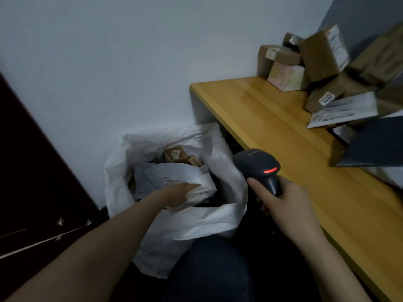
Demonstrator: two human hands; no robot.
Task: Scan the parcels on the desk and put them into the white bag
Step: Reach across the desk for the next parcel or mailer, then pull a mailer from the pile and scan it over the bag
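Pressing into the white bag (196, 223) at near left, the left hand (183, 192) lies seemingly flat-fingered on a soft mailer (174, 175): light, floppy, slippery, best pinched at an edge. The right hand (281, 201) grips the scanner (259, 168). Stiffer boxes (322, 53) sit far right on the desk (283, 131).

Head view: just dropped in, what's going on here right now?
A person is bagging parcels. The left hand lies flat, fingers straight, on a grey mailer inside the white bag, which stands on the floor beside the desk and already holds small boxes. The right hand grips a black scanner, its red light lit. A pile of cardboard boxes and a flat mailer wait on the desk.
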